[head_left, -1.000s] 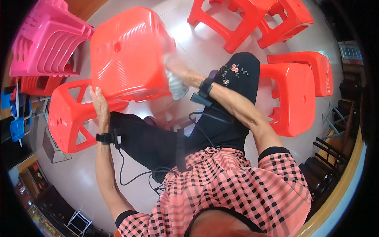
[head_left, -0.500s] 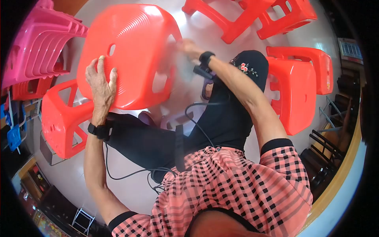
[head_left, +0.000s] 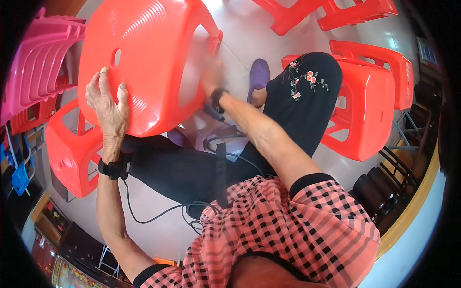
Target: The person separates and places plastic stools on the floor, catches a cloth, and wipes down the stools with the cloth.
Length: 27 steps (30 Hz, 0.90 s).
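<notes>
A large red plastic stool point(head_left: 144, 62) stands in front of me with its ringed seat facing up. My left hand point(head_left: 109, 108) lies on the near left edge of that seat, fingers spread and touching the plastic near the seat's slot. Beside the stool's right side, by the leg opening, is my right hand point(head_left: 211, 79). Motion smears its fingers, so I cannot make out their pose or anything in them. Black bands circle both wrists, and a dark cable point(head_left: 158, 213) loops over my lap.
Another red stool point(head_left: 72, 149) lies at the left, below a stack of pink chairs point(head_left: 43, 62). More red stools point(head_left: 360, 105) are at my right, and others point(head_left: 355, 14) at the far side. A purple shoe point(head_left: 259, 77) rests on the floor.
The stool and my left hand appear further left and higher in view. My right hand has moved down and left along the stool's side, still blurred.
</notes>
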{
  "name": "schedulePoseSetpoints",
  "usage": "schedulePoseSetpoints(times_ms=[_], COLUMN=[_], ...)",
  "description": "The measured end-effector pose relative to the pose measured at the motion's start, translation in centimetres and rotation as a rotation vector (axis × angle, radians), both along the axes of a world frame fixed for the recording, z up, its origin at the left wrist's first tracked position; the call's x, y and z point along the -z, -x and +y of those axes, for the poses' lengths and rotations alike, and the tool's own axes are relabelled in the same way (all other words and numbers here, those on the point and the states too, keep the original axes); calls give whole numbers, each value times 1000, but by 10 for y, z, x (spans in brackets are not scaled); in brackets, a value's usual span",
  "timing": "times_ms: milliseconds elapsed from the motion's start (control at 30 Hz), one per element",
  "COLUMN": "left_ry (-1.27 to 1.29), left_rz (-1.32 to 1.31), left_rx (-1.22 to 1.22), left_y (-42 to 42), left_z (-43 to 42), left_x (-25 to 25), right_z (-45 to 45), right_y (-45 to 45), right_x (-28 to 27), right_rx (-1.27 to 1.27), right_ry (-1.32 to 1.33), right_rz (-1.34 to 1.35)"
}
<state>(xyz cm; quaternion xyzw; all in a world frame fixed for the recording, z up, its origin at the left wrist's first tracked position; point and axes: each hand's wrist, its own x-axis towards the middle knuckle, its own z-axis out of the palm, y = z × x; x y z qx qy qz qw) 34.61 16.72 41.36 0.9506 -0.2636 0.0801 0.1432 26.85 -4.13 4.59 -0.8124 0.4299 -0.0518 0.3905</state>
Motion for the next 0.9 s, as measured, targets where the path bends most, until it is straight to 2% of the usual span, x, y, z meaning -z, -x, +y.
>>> schedulePoseSetpoints(times_ms=[100, 200, 267, 367, 467, 533, 567, 633, 700, 833, 900], left_ry=[15, 16, 24, 28, 24, 23, 22, 21, 20, 2, 8], left_rz=[-8, -23, -32, -35, -37, -40, -38, -37, -29, -38, -38], left_rx=[2, -1, 2, 6, 6, 15, 10, 5, 0, -12, 5], left_y=[-1, -5, -7, -7, -6, -5, -5, -3, -2, -5, -7], left_z=[3, 5, 5, 6, 4, 6, 5, 3, 3, 3, 4], left_x=[1, 8, 9, 9, 11, 9, 7, 5, 4, 6, 7], right_z=[59, 82, 68, 19, -63, -105, -123, -144, -134, -32, 20], right_y=[69, 120, 129, 106, 52, -7, -29, -60, -68, -15, 34], right_x=[-21, -26, -29, -14, -13, -96, -111, -122, -120, -76, -57], right_rx=[-20, -239, -393, -476, -131, 199, 190, -4, -80, 250, 184], right_ry=[-340, -541, -601, -649, -876, -848, -845, -775, -708, -702, -619], right_rz=[158, 238, 290, 227, -100, -246, -245, -149, -127, -283, -165])
